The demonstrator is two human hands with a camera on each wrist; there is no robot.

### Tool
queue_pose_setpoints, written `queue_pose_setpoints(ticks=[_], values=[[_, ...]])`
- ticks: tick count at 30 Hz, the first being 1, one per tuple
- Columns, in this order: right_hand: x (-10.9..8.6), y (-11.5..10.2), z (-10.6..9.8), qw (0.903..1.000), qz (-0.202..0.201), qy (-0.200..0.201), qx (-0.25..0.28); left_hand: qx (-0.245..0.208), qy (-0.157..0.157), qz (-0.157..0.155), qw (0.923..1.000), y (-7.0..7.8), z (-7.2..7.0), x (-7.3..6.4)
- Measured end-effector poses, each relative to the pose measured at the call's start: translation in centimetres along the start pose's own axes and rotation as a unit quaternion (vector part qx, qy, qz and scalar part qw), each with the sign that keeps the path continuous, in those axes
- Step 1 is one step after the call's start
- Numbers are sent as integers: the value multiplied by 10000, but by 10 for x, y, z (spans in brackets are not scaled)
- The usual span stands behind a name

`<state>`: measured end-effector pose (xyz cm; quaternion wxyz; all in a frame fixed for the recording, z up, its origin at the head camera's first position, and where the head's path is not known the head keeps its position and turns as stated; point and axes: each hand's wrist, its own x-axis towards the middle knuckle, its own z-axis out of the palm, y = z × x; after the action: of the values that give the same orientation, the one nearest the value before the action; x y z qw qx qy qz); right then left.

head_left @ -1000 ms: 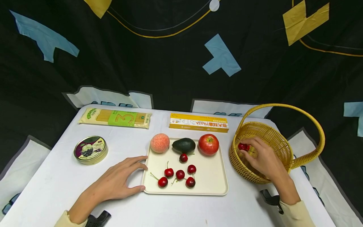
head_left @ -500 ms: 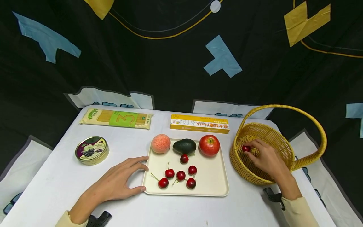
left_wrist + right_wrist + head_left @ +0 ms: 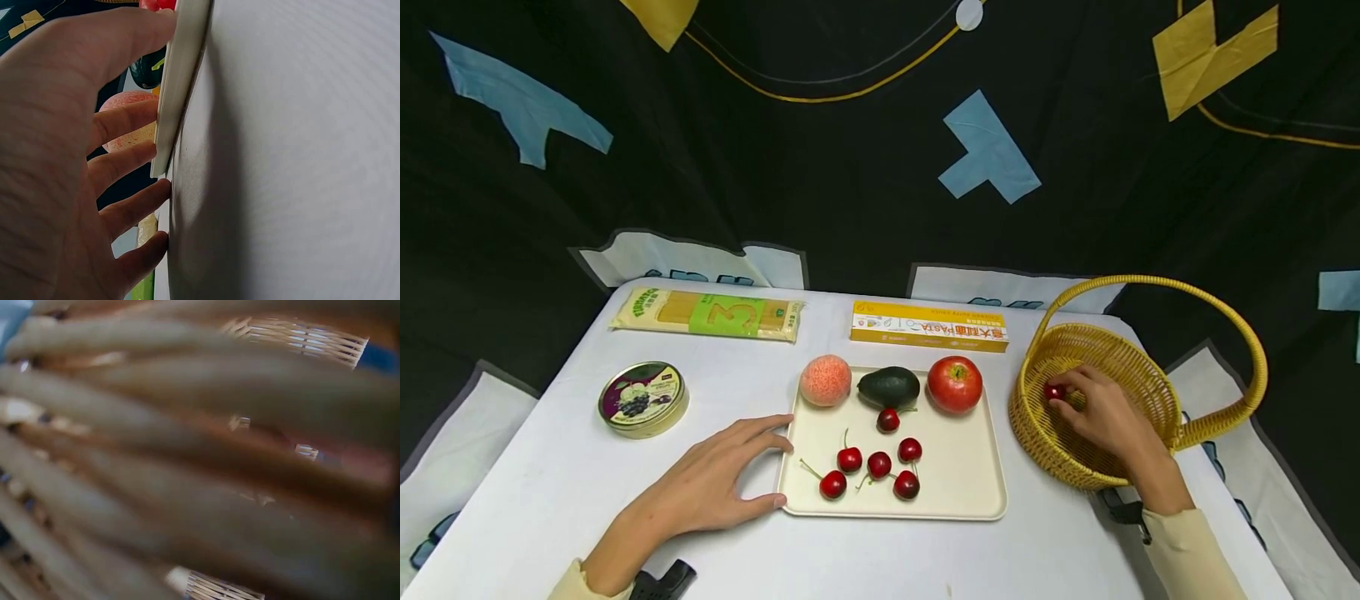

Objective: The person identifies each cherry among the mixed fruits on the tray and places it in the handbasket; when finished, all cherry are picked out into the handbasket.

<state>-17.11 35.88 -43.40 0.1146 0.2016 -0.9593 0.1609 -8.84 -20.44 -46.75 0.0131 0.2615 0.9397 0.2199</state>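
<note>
In the head view my right hand [image 3: 1101, 412] reaches down inside the wicker basket [image 3: 1026, 437]. Its thumb and index finger pinch a dark red cherry [image 3: 1054, 391]. Blurred basket weave [image 3: 156, 425] fills most of the right wrist view and largely hides that hand. My left hand [image 3: 718, 479] lies at the left edge of the cream tray [image 3: 958, 483], fingers spread, with fingertips at the rim. The left wrist view shows the thumb and fingers along the tray's side [image 3: 181, 81]. Several stemmed cherries [image 3: 879, 465] lie on the tray, below a dark green avocado [image 3: 888, 387].
A pinkish round fruit [image 3: 825, 381] and a red apple [image 3: 954, 385] sit at the tray's back corners. Behind it lies a yellow pasta box [image 3: 928, 327], with a pasta packet [image 3: 707, 315] farther left. A round tin [image 3: 643, 398] stands at left. The basket's tall handle [image 3: 1240, 333] arches up.
Inside the basket, my right hand has shifted slightly right with the cherry between its fingertips. The left hand stays at the tray's edge.
</note>
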Motion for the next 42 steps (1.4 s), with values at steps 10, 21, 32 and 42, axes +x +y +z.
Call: queue_pose_setpoints(ticks=[10, 21, 32, 42], values=[[2, 4, 0, 9978, 467, -459, -42, 8, 27, 5, 10000, 0, 0, 0], [3, 3, 1, 9965, 562, -614, -1, 24, 71, 13, 10000, 1, 0, 0], [2, -4, 1, 9971, 434, -578, -228, 13, 54, 10, 10000, 1, 0, -2], [15, -46, -5, 9991, 203, 308, -189, 56, 121, 92, 9999, -1, 1, 0]])
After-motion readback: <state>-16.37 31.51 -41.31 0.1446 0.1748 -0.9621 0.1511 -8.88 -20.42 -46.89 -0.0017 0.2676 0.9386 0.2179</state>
